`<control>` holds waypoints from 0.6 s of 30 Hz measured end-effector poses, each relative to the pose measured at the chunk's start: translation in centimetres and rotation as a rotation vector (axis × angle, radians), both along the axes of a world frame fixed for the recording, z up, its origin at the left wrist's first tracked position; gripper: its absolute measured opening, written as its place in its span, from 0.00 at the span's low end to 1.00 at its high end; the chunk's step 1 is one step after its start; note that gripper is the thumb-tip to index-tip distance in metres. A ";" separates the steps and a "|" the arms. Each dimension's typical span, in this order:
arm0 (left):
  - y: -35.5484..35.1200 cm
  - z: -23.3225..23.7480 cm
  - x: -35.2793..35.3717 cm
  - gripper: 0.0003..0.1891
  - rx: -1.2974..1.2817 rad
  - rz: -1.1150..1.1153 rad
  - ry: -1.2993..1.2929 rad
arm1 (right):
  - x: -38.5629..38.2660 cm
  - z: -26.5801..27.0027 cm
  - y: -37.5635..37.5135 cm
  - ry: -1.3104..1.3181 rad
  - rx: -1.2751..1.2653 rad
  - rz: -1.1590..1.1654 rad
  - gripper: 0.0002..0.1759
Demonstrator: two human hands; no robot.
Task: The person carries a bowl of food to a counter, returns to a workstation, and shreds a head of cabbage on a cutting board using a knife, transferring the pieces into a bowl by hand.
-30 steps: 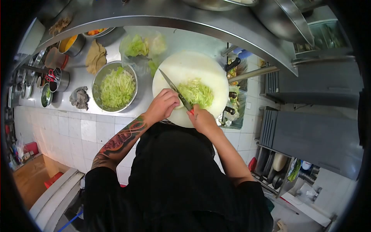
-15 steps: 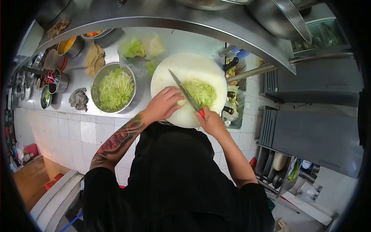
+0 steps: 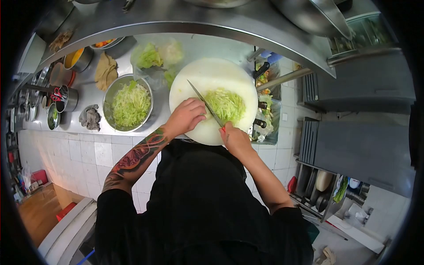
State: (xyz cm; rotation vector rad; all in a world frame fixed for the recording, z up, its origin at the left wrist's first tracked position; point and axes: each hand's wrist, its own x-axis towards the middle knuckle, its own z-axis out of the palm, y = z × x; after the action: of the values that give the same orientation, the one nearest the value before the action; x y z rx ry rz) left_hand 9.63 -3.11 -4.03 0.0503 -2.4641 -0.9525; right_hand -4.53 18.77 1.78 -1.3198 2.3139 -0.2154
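Observation:
On the round white cutting board [image 3: 198, 70], my right hand [image 3: 237, 140] grips the red handle of a long kitchen knife [image 3: 206, 103]. Its blade slants up and left between my left hand [image 3: 186, 117] and a heap of shredded lettuce [image 3: 227, 106]. The fingers of my left hand are curled and pressed down on the board beside the blade. They hold a pale piece of lettuce, mostly hidden under them. More shredded lettuce [image 3: 131, 107] fills a steel bowl [image 3: 104, 114] left of the board.
Lettuce leaves in a clear plastic bag [image 3: 150, 56] lie behind the board. A tan cloth [image 3: 106, 73] and a grey rag [image 3: 90, 117] are beside the bowl. Black-handled knives [image 3: 262, 70] stand along the right edge. A steel shelf [image 3: 185, 27] overhangs the counter.
The blade has turned slightly and sits closer to my left fingers. Both hands remain at nearly the same place on the board; the whole view has shifted a little.

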 end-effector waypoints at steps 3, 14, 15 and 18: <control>-0.2 -0.2 0.3 0.11 -0.008 -0.003 0.000 | 0.8 2.5 0.5 -0.033 0.024 -0.010 0.17; 0.1 -1.0 0.4 0.12 -0.033 0.035 0.040 | 0.7 0.1 0.1 -0.063 0.052 -0.032 0.18; 0.1 -1.1 0.4 0.12 -0.027 0.036 0.040 | 0.3 -1.3 -0.7 -0.048 0.017 -0.018 0.18; -0.2 -1.2 0.7 0.12 -0.042 0.029 0.037 | 0.3 2.3 -0.9 -0.048 0.035 -0.003 0.18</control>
State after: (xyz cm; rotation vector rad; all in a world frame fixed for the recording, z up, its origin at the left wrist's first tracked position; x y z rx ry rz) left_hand 10.30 -3.32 -5.20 0.0540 -2.4418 -0.8808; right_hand -4.18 17.86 4.11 -1.2802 2.2700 -0.2050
